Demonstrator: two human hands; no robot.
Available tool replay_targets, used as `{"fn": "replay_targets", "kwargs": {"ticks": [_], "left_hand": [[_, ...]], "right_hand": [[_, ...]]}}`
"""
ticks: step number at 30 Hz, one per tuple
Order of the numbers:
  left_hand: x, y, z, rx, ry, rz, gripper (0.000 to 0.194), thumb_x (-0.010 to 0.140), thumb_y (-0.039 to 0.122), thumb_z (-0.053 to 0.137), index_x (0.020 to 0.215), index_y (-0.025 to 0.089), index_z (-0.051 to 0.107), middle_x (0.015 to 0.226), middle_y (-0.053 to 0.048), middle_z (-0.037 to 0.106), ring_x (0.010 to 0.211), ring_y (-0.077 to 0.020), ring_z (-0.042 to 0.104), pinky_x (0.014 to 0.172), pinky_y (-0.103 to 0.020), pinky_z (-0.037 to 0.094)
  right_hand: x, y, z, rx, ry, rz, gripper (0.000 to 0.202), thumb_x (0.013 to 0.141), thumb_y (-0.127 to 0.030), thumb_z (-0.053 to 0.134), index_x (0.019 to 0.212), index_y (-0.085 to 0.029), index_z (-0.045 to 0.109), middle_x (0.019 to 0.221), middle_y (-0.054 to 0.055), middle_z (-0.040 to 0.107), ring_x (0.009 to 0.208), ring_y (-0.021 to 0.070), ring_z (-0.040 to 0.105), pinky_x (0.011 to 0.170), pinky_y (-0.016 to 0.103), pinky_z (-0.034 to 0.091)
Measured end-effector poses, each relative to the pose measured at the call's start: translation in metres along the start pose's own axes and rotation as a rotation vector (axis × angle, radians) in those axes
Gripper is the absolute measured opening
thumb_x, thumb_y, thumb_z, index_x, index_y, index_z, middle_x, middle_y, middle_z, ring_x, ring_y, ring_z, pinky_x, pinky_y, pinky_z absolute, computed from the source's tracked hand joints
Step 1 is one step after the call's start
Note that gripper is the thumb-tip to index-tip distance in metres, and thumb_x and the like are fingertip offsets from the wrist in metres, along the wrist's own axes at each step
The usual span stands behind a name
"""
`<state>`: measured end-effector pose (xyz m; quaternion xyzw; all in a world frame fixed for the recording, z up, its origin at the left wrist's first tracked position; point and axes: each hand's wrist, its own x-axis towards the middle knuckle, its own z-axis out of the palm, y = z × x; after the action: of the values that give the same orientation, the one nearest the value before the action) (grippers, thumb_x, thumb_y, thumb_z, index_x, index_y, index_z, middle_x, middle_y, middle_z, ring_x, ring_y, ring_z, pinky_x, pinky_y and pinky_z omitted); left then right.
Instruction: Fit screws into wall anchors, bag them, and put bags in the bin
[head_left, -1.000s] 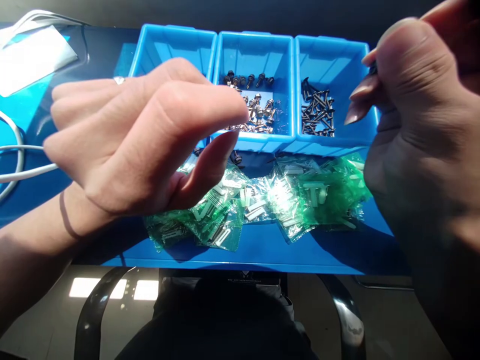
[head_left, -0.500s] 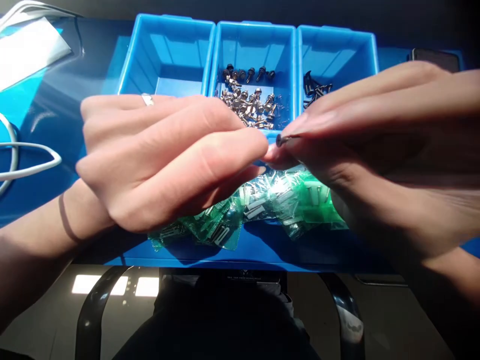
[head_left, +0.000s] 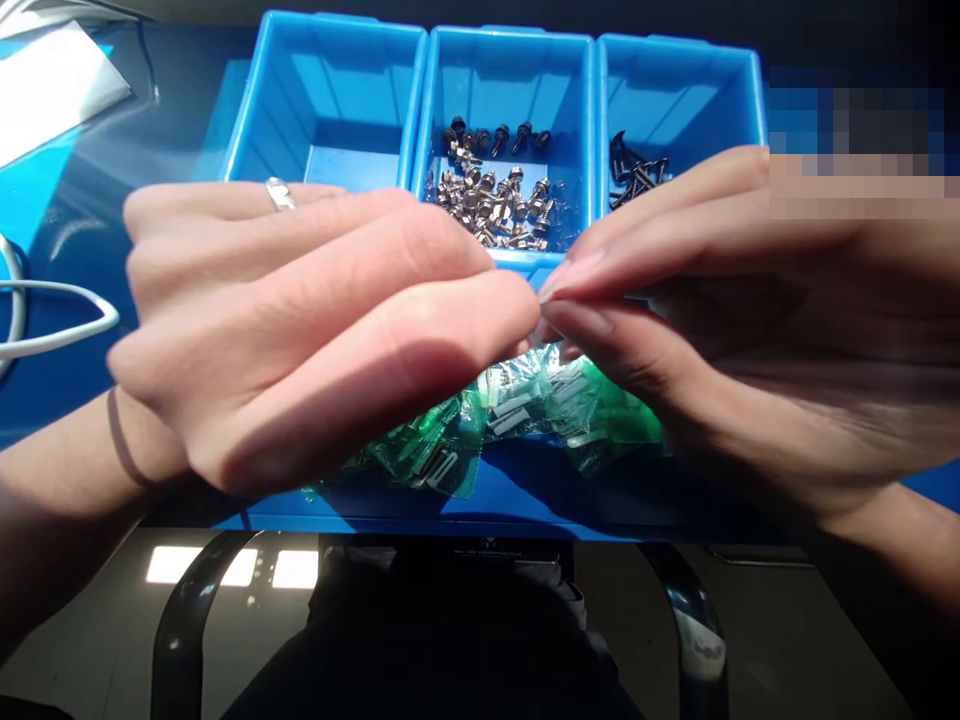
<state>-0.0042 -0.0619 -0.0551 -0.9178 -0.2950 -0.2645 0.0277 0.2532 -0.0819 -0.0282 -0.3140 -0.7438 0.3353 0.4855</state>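
Note:
My left hand is closed, its thumb and curled fingers pressed together, palm side turned down. Facing it, my right hand pinches thumb against index finger. The fingertips of both hands meet in front of the middle bin; what lies between them is hidden, and no screw shows there. Below the hands lie green and clear plastic bags of small parts. Behind them, the middle blue bin holds hex-head screws. Black screws lie in the right blue bin, partly covered by my right hand.
A left blue bin stands beside the other two on the blue table. White cable loops at the left, with a white sheet behind. Black chair armrests are below the table edge.
The dark screw seen in my right fingertips is now out of sight. My right fingertips have closed together against the left hand's, and my left hand has shifted slightly left.

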Motion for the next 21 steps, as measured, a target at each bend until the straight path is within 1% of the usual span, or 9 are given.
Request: {"fn": "replay_targets", "kwargs": {"ticks": [1,3,5,8,10,12,16,19,21], "left_hand": [[-0.001,0.000,0.001,0.009,-0.017,-0.021,0.048,0.092,0.059,0.062,0.139,0.046,0.063,0.122,0.005,0.076,0.108,-0.0269,0.075,0.088,-0.044,0.062],[-0.002,0.001,0.004,-0.014,-0.069,-0.121,0.061,0.085,0.073,0.062,0.140,0.047,0.061,0.121,0.002,0.075,0.122,-0.0336,0.071,0.090,-0.050,0.064],[-0.003,0.001,0.008,-0.045,-0.097,-0.183,0.072,0.078,0.083,0.063,0.139,0.046,0.062,0.121,0.000,0.075,0.131,-0.0376,0.066,0.092,-0.054,0.064],[-0.004,0.001,0.013,-0.098,-0.110,-0.205,0.077,0.073,0.089,0.062,0.137,0.046,0.063,0.123,-0.001,0.074,0.136,-0.0386,0.063,0.095,-0.055,0.064],[-0.003,0.002,0.014,-0.118,-0.110,-0.210,0.078,0.072,0.090,0.061,0.136,0.045,0.063,0.123,-0.002,0.073,0.137,-0.0387,0.062,0.096,-0.055,0.063],[-0.002,0.004,0.011,-0.123,-0.107,-0.214,0.079,0.072,0.091,0.061,0.136,0.045,0.064,0.124,-0.002,0.073,0.138,-0.0384,0.061,0.097,-0.056,0.063],[0.003,0.008,-0.002,-0.105,-0.105,-0.204,0.072,0.079,0.086,0.060,0.138,0.046,0.062,0.123,-0.001,0.074,0.133,-0.0366,0.065,0.096,-0.054,0.062],[0.007,0.008,-0.007,-0.079,-0.173,-0.131,0.051,0.093,0.068,0.057,0.141,0.049,0.059,0.123,0.001,0.075,0.118,-0.0311,0.072,0.091,-0.050,0.061],[0.009,0.007,-0.006,-0.044,-0.176,-0.082,0.042,0.100,0.055,0.053,0.141,0.050,0.056,0.127,0.003,0.074,0.109,-0.0272,0.075,0.090,-0.048,0.059]], "right_hand": [[0.000,0.000,-0.001,-0.007,0.002,-0.006,0.023,0.097,-0.047,0.075,0.117,-0.037,0.076,0.087,0.002,0.075,0.082,0.0124,0.074,0.075,0.023,0.060],[-0.001,0.001,-0.002,-0.035,-0.002,0.016,0.024,0.092,-0.048,0.080,0.115,-0.040,0.075,0.085,0.001,0.074,0.081,0.0144,0.073,0.074,0.026,0.060],[-0.002,0.000,-0.004,-0.045,-0.017,0.008,0.028,0.089,-0.051,0.083,0.113,-0.039,0.075,0.088,0.001,0.075,0.083,0.0164,0.073,0.075,0.027,0.061],[-0.002,0.001,-0.004,-0.031,-0.032,0.029,0.035,0.089,-0.057,0.081,0.113,-0.034,0.075,0.093,0.004,0.077,0.088,0.0185,0.074,0.078,0.030,0.062],[-0.001,0.002,-0.005,-0.012,-0.035,0.045,0.034,0.091,-0.058,0.078,0.113,-0.031,0.075,0.092,0.004,0.077,0.086,0.0165,0.074,0.076,0.029,0.062],[-0.001,0.003,-0.006,0.003,-0.072,0.016,0.030,0.095,-0.056,0.075,0.112,-0.032,0.075,0.094,0.003,0.076,0.088,0.0134,0.074,0.078,0.026,0.062],[0.001,0.003,-0.012,-0.029,-0.146,-0.010,0.024,0.093,-0.053,0.077,0.110,-0.036,0.076,0.095,0.000,0.076,0.090,0.0117,0.075,0.080,0.022,0.063],[0.002,0.001,-0.015,-0.007,-0.177,-0.043,0.025,0.093,-0.052,0.078,0.113,-0.039,0.076,0.095,-0.002,0.078,0.089,0.0120,0.077,0.081,0.021,0.065],[0.000,0.000,-0.012,-0.010,-0.143,-0.011,0.029,0.091,-0.054,0.080,0.116,-0.041,0.075,0.093,-0.003,0.078,0.086,0.0150,0.077,0.078,0.026,0.068]]}}
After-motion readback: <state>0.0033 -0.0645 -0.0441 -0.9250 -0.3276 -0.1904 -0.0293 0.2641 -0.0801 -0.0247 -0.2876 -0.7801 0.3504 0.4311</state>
